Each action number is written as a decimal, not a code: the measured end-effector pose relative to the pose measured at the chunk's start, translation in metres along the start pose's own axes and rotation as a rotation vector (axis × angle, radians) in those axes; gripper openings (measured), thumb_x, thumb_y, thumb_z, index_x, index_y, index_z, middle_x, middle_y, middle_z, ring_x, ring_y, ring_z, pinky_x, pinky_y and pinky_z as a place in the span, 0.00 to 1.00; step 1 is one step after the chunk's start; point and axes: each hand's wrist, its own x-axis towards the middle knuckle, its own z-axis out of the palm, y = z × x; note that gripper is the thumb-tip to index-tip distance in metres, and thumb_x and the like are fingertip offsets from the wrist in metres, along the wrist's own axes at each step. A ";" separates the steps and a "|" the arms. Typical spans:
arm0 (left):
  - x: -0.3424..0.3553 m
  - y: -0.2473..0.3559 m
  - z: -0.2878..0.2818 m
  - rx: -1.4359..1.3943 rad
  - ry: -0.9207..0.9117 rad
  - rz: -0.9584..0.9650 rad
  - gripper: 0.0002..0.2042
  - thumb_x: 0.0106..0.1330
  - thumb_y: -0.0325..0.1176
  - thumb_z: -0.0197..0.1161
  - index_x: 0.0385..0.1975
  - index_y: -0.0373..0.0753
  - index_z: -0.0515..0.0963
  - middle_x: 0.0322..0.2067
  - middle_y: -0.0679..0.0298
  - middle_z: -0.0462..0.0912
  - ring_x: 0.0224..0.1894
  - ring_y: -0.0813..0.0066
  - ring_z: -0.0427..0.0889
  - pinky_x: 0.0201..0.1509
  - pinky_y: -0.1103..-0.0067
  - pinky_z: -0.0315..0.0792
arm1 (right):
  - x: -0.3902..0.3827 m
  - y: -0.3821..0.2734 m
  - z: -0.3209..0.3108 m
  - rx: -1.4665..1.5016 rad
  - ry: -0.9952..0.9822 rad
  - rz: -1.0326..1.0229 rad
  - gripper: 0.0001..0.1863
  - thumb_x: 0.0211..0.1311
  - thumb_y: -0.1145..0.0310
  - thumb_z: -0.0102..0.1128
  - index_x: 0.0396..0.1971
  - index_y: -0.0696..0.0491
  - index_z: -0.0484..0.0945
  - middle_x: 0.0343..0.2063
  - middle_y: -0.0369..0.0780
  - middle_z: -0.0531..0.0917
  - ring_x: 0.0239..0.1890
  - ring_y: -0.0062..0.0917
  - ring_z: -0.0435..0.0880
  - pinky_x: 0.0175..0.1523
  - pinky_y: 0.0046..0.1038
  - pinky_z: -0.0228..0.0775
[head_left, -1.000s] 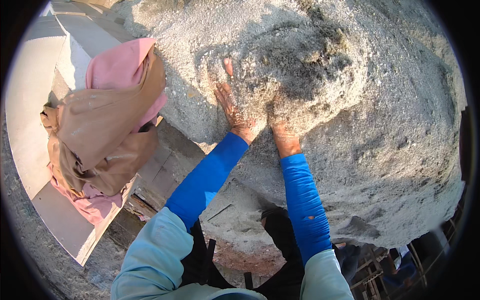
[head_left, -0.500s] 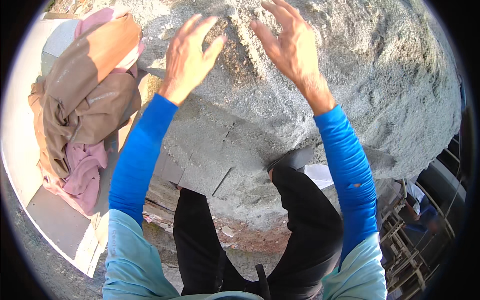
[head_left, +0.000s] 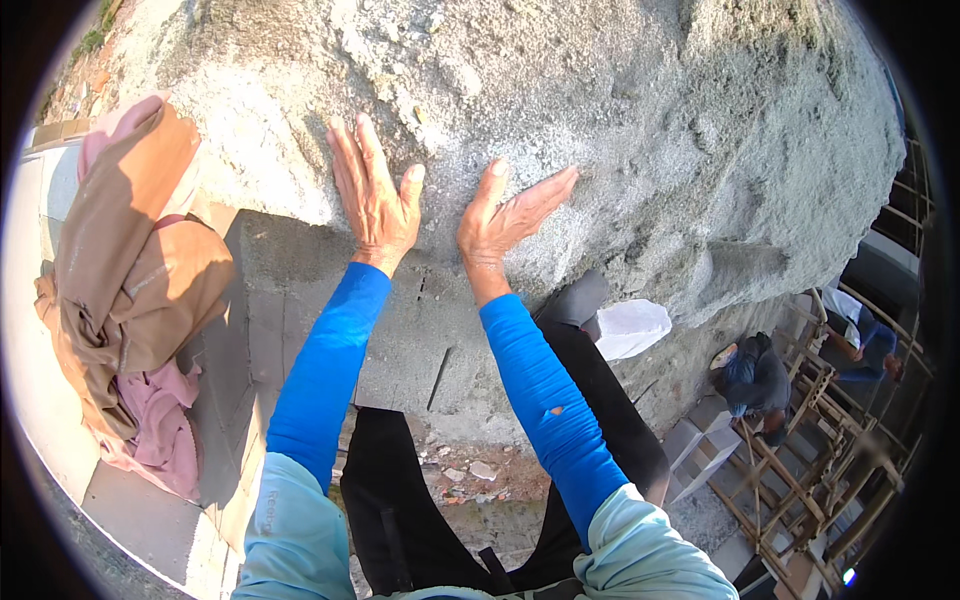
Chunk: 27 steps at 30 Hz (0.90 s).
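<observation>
My left hand (head_left: pixel 377 205) is open, fingers stretched forward, at the lower lip of a large mound of rough, grainy grey-white material (head_left: pixel 700 120). My right hand (head_left: pixel 505 220) is a little to its right, also open, thumb up and fingers angled right. Both appear empty; whether they press on the mound or hover just over it is hard to tell. Below my right hand, beside my dark shoe (head_left: pixel 575 298), lies a pale white block (head_left: pixel 633 328).
At left, brown and pink cloth (head_left: pixel 140 300) lies on pale boards (head_left: pixel 140 515). Lower down at right, two other people (head_left: pixel 760 385) (head_left: pixel 850 340) are among bamboo scaffolding (head_left: pixel 820 500) next to pale grey blocks (head_left: pixel 695 450). A grey slab surface (head_left: pixel 395 355) spans between my forearms.
My hands were sunk in loose grainy material, then lifted high with fingers curved; now they are lower with fingers straighter. The view has shifted, showing more of the workers and scaffolding.
</observation>
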 end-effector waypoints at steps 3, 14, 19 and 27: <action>0.020 -0.013 -0.007 -0.093 -0.006 0.036 0.39 0.77 0.61 0.43 0.78 0.40 0.49 0.77 0.42 0.44 0.79 0.37 0.42 0.78 0.51 0.44 | -0.016 -0.013 0.046 0.037 -0.008 -0.112 0.53 0.67 0.47 0.59 0.74 0.70 0.42 0.73 0.67 0.47 0.76 0.61 0.44 0.78 0.55 0.32; 0.082 -0.164 0.001 0.439 0.120 -0.022 0.24 0.65 0.29 0.60 0.58 0.24 0.67 0.59 0.39 0.69 0.68 0.34 0.62 0.73 0.48 0.57 | 0.031 -0.130 0.214 -0.233 -0.545 -0.448 0.38 0.64 0.40 0.54 0.68 0.49 0.72 0.71 0.52 0.66 0.75 0.56 0.55 0.73 0.72 0.25; 0.200 -0.166 -0.030 0.659 -0.178 -0.161 0.08 0.57 0.30 0.62 0.24 0.35 0.86 0.28 0.47 0.85 0.43 0.43 0.83 0.52 0.54 0.74 | 0.078 -0.162 0.302 -0.220 -0.882 -0.952 0.31 0.65 0.51 0.60 0.64 0.53 0.75 0.63 0.52 0.75 0.66 0.49 0.71 0.66 0.54 0.63; 0.093 -0.105 -0.067 0.442 -0.127 0.206 0.24 0.70 0.45 0.63 0.58 0.34 0.76 0.55 0.44 0.73 0.60 0.45 0.71 0.61 0.56 0.68 | 0.073 -0.099 0.089 0.335 -0.597 -0.673 0.21 0.62 0.59 0.64 0.49 0.58 0.83 0.53 0.53 0.80 0.56 0.49 0.81 0.60 0.43 0.74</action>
